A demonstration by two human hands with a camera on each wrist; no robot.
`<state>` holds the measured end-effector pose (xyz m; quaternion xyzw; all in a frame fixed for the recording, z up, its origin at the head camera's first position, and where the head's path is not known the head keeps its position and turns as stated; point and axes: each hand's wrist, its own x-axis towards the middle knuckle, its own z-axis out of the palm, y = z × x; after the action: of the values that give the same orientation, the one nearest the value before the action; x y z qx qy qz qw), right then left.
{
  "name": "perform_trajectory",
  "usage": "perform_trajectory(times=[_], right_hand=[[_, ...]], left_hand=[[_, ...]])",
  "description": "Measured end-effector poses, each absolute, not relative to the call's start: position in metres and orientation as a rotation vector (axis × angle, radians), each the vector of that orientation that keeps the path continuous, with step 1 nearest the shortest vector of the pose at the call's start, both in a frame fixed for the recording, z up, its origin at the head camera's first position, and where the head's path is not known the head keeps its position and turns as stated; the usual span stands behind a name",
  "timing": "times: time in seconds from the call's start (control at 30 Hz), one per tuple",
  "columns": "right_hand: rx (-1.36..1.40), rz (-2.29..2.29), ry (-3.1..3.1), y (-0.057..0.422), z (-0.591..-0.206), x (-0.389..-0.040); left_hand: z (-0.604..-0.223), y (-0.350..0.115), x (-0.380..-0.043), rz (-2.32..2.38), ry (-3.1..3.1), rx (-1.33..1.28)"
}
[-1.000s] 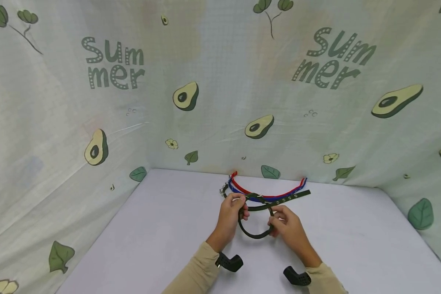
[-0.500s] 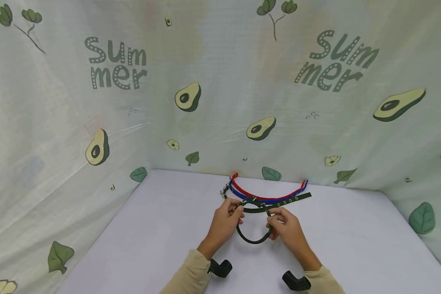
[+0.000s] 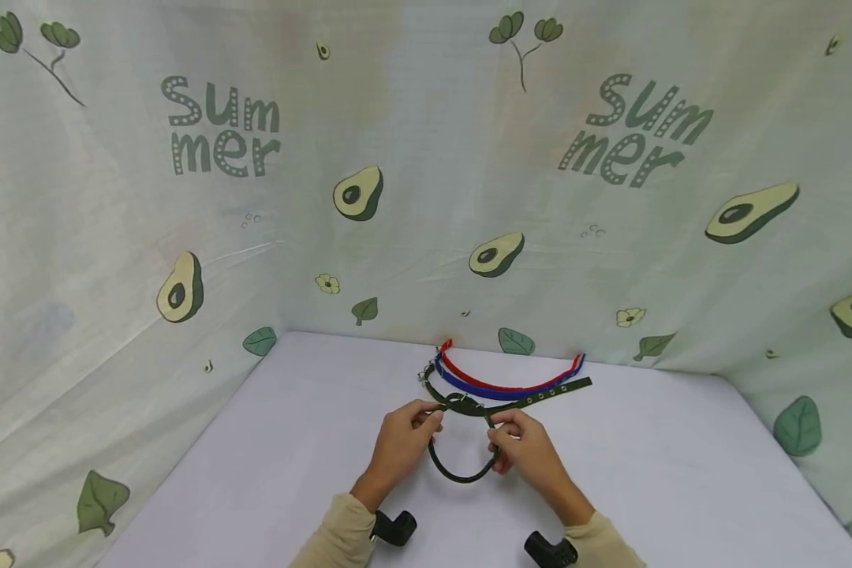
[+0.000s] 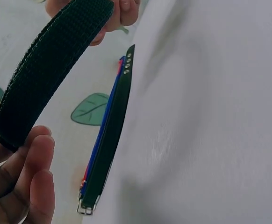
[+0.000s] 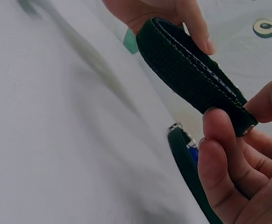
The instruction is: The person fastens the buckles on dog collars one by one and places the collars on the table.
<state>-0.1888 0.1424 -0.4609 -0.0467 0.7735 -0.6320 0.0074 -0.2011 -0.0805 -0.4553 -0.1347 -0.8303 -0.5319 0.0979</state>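
Evidently, a dark green loop [image 3: 465, 480] sits squarely between two bare hands, raised above the white worktop [image 3: 681, 473], with its rounded side bowed toward the near edge. The left hand [image 3: 403, 438] pinches one flank and the right hand [image 3: 528, 450] the other, thumb against fingers; both grasps show up close in the wrist views. Neither hand looks clearly nearer, since the band spans from one to the other. Past them, toward the far edge, a second dark green strap [image 3: 578, 384] lies lengthwise from left to right, its buckle [image 4: 87, 211] on the left hand's side, its eyelets [image 3: 564, 388] reaching toward the right corner. Just behind it curve a blue strap [image 3: 497, 394] and a red strap [image 3: 461, 372], the latter closest to the far edge. The relation that appears to matter most is front to back — the held loop short of the lying row, its far side overlapping the second strap in the head view. Whether the two touch there cannot be told; a soft shadow [image 4: 166, 39] suggests clearance below.
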Motion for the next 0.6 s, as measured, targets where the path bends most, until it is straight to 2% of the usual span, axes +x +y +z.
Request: perform_trajectory(times=[0.6], right_hand=[[-0.223, -1.858, 2.347, 0.110, -0.464, -0.201]], left_hand=[[-0.459, -0.121, -0.204, -1.414, -2.631, -0.244]])
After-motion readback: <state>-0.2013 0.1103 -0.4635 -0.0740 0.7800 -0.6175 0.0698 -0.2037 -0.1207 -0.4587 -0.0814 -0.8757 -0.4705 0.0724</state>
